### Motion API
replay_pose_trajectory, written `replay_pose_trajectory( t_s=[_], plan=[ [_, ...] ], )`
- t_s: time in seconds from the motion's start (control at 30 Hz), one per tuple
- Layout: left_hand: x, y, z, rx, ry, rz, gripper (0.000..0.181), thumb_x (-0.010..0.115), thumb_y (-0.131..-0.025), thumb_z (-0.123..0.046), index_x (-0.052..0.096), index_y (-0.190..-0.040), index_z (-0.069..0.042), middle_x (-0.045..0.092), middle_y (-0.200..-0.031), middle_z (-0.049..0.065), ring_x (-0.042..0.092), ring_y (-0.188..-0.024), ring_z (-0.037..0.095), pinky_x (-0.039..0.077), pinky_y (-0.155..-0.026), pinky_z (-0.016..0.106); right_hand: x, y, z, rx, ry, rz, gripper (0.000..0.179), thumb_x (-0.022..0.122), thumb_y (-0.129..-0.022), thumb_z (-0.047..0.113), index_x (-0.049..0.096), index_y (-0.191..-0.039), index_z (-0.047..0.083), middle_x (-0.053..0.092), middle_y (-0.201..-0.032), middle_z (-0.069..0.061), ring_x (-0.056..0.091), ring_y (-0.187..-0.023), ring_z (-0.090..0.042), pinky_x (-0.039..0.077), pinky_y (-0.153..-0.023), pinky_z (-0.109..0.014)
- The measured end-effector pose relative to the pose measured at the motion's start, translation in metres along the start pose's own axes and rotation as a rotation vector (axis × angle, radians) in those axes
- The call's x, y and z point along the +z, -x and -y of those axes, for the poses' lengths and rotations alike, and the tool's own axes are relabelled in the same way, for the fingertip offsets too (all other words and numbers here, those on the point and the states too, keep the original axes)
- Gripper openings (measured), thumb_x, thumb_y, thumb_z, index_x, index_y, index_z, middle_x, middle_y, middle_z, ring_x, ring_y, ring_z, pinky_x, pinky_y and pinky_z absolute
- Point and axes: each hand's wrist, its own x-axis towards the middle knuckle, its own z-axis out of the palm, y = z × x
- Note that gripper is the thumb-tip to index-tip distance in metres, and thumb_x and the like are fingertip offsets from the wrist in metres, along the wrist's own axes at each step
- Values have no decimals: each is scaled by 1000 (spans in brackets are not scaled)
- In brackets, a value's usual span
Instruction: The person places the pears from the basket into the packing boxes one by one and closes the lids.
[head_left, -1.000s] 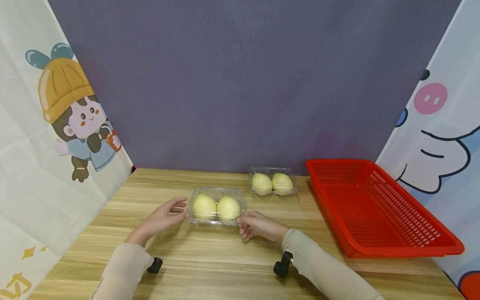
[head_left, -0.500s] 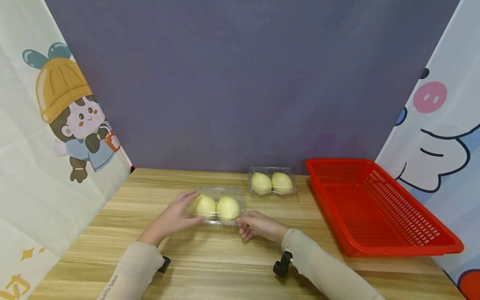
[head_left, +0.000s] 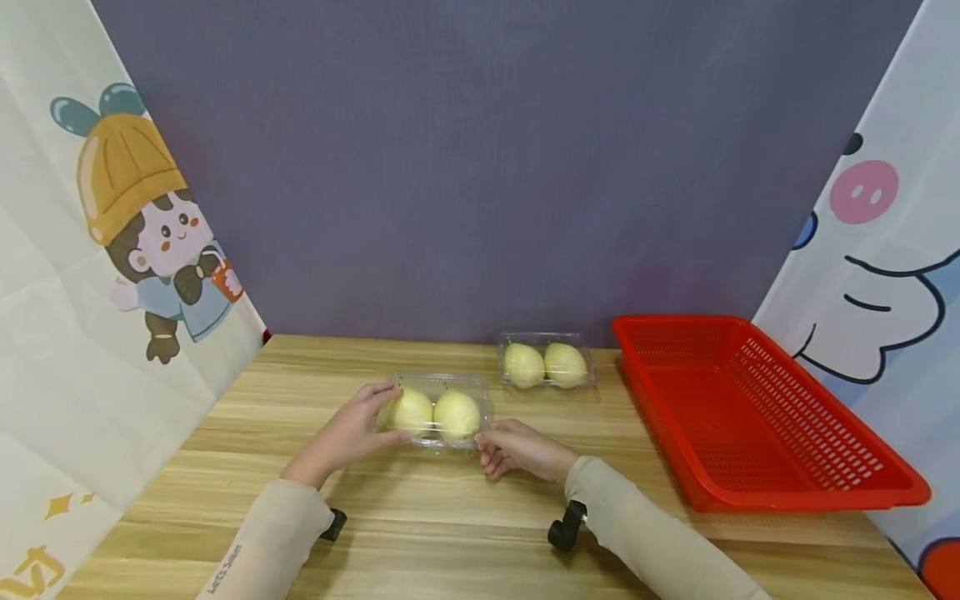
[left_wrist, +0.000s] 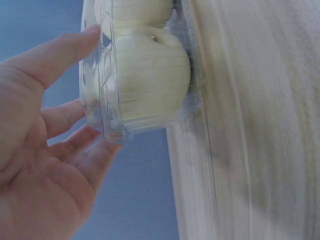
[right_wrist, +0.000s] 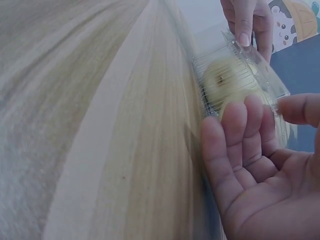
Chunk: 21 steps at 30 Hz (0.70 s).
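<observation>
A clear plastic fruit box [head_left: 444, 382] lies on the table with two pale yellow pears side by side inside, one of them the left pear [head_left: 412, 412]. My left hand [head_left: 347, 435] grips the box's left end, thumb at the front and fingers toward the back. The left wrist view shows the left thumb and fingertips touching the clear rim of the box [left_wrist: 112, 90]. At the front right corner, my right hand [head_left: 522, 452] pinches the box edge between thumb and forefinger. Its other fingers curl in front, hiding part of the box in the right wrist view.
A second clear box [head_left: 547, 339] with two pears stands behind and to the right, near the grey-purple backdrop [head_left: 465, 167]. On the right is a red plastic basket [head_left: 750, 450] with slotted walls. All stand on a wood-grain table [head_left: 435, 533].
My left hand has moved right, from beside the box's left edge to over its left end, and has taken hold of it. My right hand and the box have stayed in place.
</observation>
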Motion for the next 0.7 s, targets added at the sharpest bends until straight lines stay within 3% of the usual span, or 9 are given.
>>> replay_pose_trajectory(
  t_s=[0.17,0.4,0.6,0.7],
  plan=[
    [-2,1,-1,-21,14,16,77,80,-87,-35,48,-145,4,41,-150,24,42,-133,46,37,-109,61,1,1,0,0,13,-80,23,60,-98,25,54,-100,3,59,-83,-6,60,-71,-16,58,-70,-30],
    [-3,0,-3,-32,33,28,76,80,-87,-31,46,-146,4,40,-150,24,42,-134,45,38,-108,61,4,2,1,-4,59,-216,38,62,-94,29,46,-114,1,60,-88,-10,60,-72,-20,58,-68,-32],
    [-4,1,-6,-31,30,26,76,81,-87,-29,46,-145,5,40,-149,25,42,-133,46,37,-109,61,9,3,9,-70,236,-402,44,54,-95,27,47,-129,0,59,-100,-13,60,-82,-22,56,-69,-37],
    [-4,0,-6,-26,20,22,76,81,-87,-29,47,-145,6,40,-149,25,42,-133,46,36,-109,61,11,4,13,-158,345,-462,43,55,-96,21,49,-132,-1,57,-113,-15,58,-97,-26,54,-82,-41]
  ],
)
